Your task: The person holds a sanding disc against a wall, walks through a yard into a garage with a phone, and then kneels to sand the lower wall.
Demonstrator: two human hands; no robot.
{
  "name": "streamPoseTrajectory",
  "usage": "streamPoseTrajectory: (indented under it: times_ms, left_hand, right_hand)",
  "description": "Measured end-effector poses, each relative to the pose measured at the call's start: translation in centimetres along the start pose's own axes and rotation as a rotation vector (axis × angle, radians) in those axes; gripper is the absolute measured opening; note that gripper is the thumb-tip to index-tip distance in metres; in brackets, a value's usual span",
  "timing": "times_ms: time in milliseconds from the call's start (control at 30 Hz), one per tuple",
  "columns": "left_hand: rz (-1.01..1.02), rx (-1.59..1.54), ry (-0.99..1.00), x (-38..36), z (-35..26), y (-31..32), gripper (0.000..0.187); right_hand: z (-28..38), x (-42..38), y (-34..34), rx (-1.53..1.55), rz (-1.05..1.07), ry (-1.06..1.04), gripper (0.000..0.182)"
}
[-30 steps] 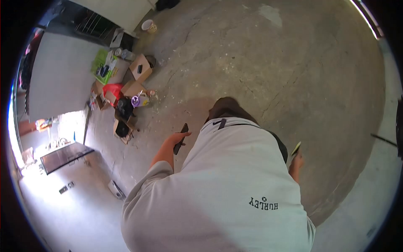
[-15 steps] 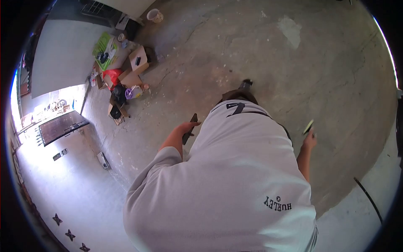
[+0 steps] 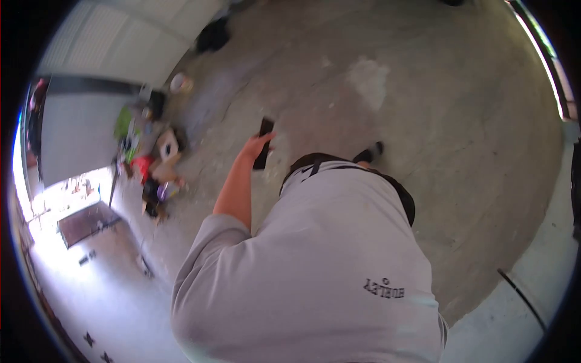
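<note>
My left hand (image 3: 260, 145) is closed around a dark, flat, rectangular object (image 3: 266, 130), held upright in front of me at the left of my body. It looks like a phone, but blur hides its details. The arm reaches forward from the sleeve of the grey shirt (image 3: 315, 254). My right hand is not visible; my body covers the place where its arm was. One dark-shod foot (image 3: 376, 150) shows beyond my waist.
Concrete floor (image 3: 448, 121) spreads ahead and to the right. At the left lie cardboard boxes (image 3: 167, 145), a red bag (image 3: 143, 166) and a green basket (image 3: 123, 123). Near them are a white bucket (image 3: 180, 83) and a dark-screened panel (image 3: 89, 224). A dark strip (image 3: 523, 299) lies at the lower right.
My left hand has moved forward and up with the dark object. My right hand, which held a thin, light green object, has gone out of view. The camera view has turned and shifted.
</note>
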State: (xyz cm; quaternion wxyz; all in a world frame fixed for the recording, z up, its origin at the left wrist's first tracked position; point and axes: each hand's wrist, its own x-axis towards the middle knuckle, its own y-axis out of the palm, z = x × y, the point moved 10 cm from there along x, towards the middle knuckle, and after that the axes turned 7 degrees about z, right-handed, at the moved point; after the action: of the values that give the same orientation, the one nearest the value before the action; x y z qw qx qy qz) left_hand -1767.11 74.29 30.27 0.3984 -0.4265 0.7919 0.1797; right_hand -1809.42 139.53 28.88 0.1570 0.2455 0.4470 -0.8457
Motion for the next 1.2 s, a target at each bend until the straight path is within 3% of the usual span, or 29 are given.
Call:
streamPoseTrajectory:
  times_ms: [133, 200, 367, 467, 533, 633, 767, 800, 867, 967, 1067, 1100, 1133, 1200]
  left_hand:
    - [0.093, -0.17, -0.119, 4.8, 1.3, 9.2, 0.062]
    - [-0.026, -0.01, -0.321, 5.5, 2.0, 11.2, 0.07]
    - [0.006, 0.002, -0.245, 8.3, -4.7, 18.8, 0.067]
    - [0.063, -0.013, -0.138, 12.9, -7.9, 20.3, 0.065]
    - [0.106, -0.012, -0.078, 16.7, -10.5, 19.7, 0.064]
    - [0.173, -0.013, -0.018, 25.4, -20.8, 22.7, 0.063]
    - [0.238, -0.048, 0.039, 36.4, -36.4, 27.8, 0.061]
    - [0.194, -0.217, -0.039, 38.2, -42.4, 29.9, 0.051]
    - [0.197, -0.288, 0.049, 43.5, -53.9, 31.9, 0.047]
    - [0.387, -0.405, 0.275, 45.3, -72.7, 38.1, 0.051]
    - [0.477, -0.503, 0.505, 42.8, -88.2, 46.1, 0.057]
    - [0.515, -0.561, 0.631, 42.3, -92.3, 48.0, 0.059]
    - [0.573, -0.639, 0.631, 43.6, -94.9, 49.8, 0.065]
    - [0.703, -0.672, 0.715, 43.5, -100.3, 53.9, 0.069]
  right_hand:
    - [6.2, 9.0, -4.6, 0.214, -0.109, 0.056, 0.064]
    - [13.0, 17.4, -6.8, 0.168, -0.151, 0.044, 0.058]
    - [36.8, 30.3, -12.7, 0.187, -0.25, -0.25, 0.053]
    - [47.6, 36.8, -13.5, 0.358, -0.279, -0.362, 0.051]
    - [51.8, 39.6, -13.8, 0.34, -0.272, -0.292, 0.046]
    - [54.9, 45.9, -12.5, 0.241, -0.313, -0.309, 0.049]
    - [50.0, 50.4, -11.7, 0.017, -0.343, -0.037, 0.058]
    - [49.6, 50.2, -11.9, 0.004, -0.299, 0.073, 0.058]
    - [47.4, 49.9, -11.5, 0.038, -0.265, 0.255, 0.056]
    - [43.3, 51.9, -10.0, 0.113, -0.27, 0.404, 0.063]
    - [48.1, 55.7, -10.0, -0.083, -0.179, 0.391, 0.06]
    - [50.6, 56.3, -10.3, -0.011, -0.172, 0.438, 0.059]
    - [52.4, 57.8, -10.4, 0.06, -0.163, 0.486, 0.059]
    - [55.5, 66.0, -10.5, 0.086, -0.215, 0.462, 0.059]
